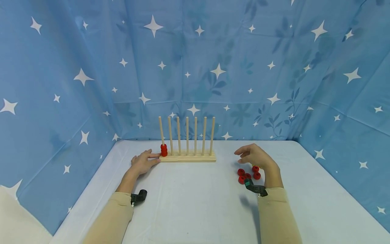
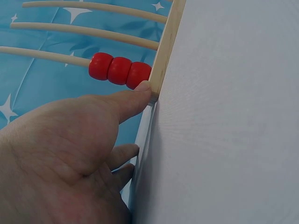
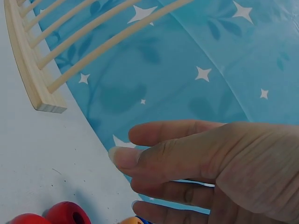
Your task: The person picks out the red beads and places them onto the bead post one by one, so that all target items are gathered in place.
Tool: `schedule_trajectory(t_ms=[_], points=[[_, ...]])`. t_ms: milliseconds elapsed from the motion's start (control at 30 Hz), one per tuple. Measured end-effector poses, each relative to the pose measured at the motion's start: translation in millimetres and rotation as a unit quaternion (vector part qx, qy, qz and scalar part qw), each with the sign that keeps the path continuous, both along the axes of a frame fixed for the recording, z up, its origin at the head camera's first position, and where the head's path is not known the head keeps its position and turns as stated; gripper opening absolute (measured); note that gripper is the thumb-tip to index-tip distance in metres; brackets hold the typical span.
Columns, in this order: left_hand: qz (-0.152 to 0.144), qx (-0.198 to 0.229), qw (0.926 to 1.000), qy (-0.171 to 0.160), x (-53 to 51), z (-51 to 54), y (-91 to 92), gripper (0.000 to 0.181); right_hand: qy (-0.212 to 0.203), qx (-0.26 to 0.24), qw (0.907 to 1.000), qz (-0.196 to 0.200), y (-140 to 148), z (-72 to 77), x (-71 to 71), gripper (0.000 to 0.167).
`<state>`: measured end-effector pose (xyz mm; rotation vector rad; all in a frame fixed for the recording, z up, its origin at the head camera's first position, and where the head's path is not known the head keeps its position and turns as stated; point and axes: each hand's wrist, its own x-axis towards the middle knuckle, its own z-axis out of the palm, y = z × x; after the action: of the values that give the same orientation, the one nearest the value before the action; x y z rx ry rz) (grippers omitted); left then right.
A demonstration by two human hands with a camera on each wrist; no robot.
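A wooden peg rack [image 1: 187, 158] with several upright pegs stands toward the back of the table. Three red beads [image 2: 119, 70] are stacked on its leftmost peg. My left hand [image 1: 144, 162] is at the rack's left end, thumb against the base's front corner and index finger alongside, gripping that end. Its other fingers are spread near the table. Holding nothing, my right hand [image 1: 257, 156] hovers right of the rack, fingers loosely bent and thumb apart from the bead pile. Several loose red beads [image 1: 241, 172] lie beneath and in front of it.
In the right wrist view, a yellow-orange bead [image 3: 132, 220] shows partly below the fingers, with a bit of blue beside it. A blue star-patterned curtain [image 1: 195, 67] hangs behind and beside the white table [image 1: 189, 203].
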<state>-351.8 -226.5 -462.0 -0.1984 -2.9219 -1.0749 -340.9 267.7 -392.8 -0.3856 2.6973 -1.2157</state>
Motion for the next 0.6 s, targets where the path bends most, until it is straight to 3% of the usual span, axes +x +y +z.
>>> schedule_trajectory(t_ms=[600], points=[[-0.003, 0.0, 1.0, 0.002, -0.8, -1.3, -1.0, 0.04, -0.05, 0.077, 0.9957, 0.008, 1.9, -7.9, -0.5, 0.033]])
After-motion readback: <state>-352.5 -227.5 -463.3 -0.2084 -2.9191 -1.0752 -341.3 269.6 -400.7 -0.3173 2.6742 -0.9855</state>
